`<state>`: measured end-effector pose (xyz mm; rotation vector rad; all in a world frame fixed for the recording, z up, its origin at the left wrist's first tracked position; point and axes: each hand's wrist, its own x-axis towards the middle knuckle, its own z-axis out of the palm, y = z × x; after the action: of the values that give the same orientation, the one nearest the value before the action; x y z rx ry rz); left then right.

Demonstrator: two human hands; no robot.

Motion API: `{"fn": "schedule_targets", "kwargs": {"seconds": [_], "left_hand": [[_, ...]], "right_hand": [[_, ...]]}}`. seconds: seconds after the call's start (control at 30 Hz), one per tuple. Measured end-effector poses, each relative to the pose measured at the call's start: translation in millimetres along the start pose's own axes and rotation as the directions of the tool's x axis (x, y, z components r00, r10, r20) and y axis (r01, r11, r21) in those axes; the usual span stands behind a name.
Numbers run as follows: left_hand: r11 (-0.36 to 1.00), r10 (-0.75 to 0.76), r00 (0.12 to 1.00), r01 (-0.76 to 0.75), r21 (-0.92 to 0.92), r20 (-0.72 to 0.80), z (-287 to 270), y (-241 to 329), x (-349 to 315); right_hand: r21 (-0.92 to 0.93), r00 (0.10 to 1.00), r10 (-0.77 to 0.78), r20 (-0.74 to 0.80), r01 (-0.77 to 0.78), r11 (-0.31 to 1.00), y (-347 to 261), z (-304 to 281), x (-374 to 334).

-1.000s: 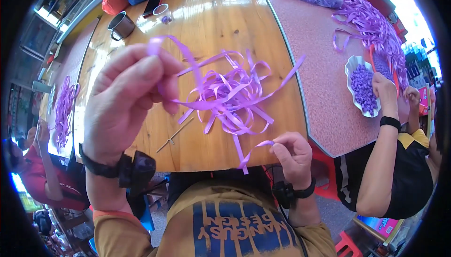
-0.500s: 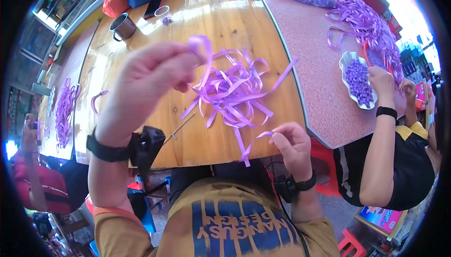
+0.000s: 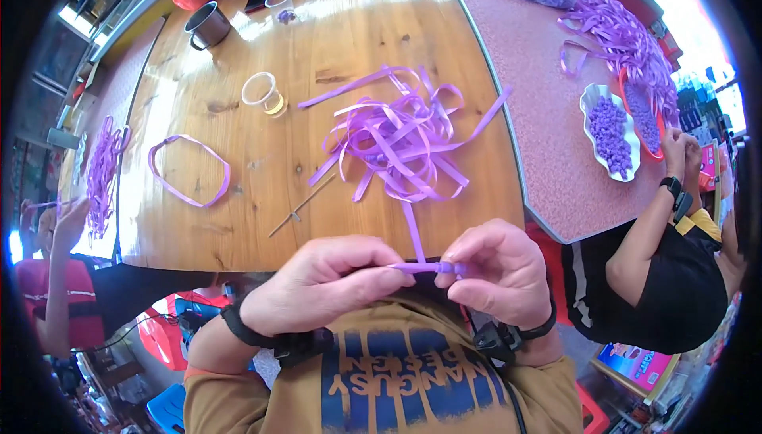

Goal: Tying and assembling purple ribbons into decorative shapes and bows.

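Observation:
Both hands meet at the table's near edge over a purple ribbon (image 3: 412, 232), which runs down from a tangled ribbon pile (image 3: 397, 136). My left hand (image 3: 329, 283) is closed, pinching the ribbon between thumb and forefinger. Just right of it, my right hand (image 3: 504, 271) pinches the ribbon where small purple beads (image 3: 454, 269) sit at its end. How the beads join the ribbon is hidden by the fingers. A thin metal hook tool (image 3: 300, 208) lies left of the pile. Farther left rests a closed purple ribbon loop (image 3: 189, 170).
Left of the pile stands a clear cup (image 3: 263, 94) with yellowish liquid; behind it are another cup (image 3: 281, 5) and a dark metal mug (image 3: 208, 26). On the pink table at right, a scalloped white dish (image 3: 609, 134) holds purple beads beside a co-worker's hands (image 3: 681, 152). More ribbon (image 3: 623, 41) lies there.
My left hand has come down from above the table to beside my right hand, uncovering the cup and ribbon loop. The co-worker's hand at right has drawn back from the dish.

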<state>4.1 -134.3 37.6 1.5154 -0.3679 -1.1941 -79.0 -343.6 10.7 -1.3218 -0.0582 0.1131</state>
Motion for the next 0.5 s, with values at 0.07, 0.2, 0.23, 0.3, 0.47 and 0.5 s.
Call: {"fn": "schedule_targets", "kwargs": {"seconds": [0.07,0.2,0.23,0.3,0.47,0.5], "left_hand": [[0.989,0.011,0.996,-0.024,-0.143,-0.093,-0.1,-3.2,-8.5],[0.979,0.079,0.974,-0.116,-0.169,-0.211,-4.0,-9.2,-18.2],[0.992,0.097,0.978,-0.111,-0.066,-0.186,-8.0,-10.2,-22.6],[0.993,0.116,0.978,-0.111,0.035,-0.176,-17.5,-14.4,-33.8],[0.997,0.058,0.834,-0.017,0.080,-0.549,-48.9,-41.5,-81.5],[0.997,0.056,0.828,-0.022,0.067,-0.557,-56.1,-48.4,-90.6]], "right_hand": [[0.190,0.998,0.069,-0.002,-0.068,0.979,-1.0,8.0,2.2],[0.177,0.991,0.131,-0.033,-0.123,0.977,-0.9,17.3,3.5],[0.030,0.997,0.074,-0.037,-0.073,0.997,-1.3,14.9,3.1],[-0.129,0.989,0.020,-0.144,-0.039,0.991,-3.4,6.3,-0.2],[-0.028,0.835,-0.297,-0.462,0.321,0.947,-7.0,-42.2,1.0],[-0.008,0.818,-0.295,-0.495,0.335,0.942,-8.7,-51.5,-0.7]]}}
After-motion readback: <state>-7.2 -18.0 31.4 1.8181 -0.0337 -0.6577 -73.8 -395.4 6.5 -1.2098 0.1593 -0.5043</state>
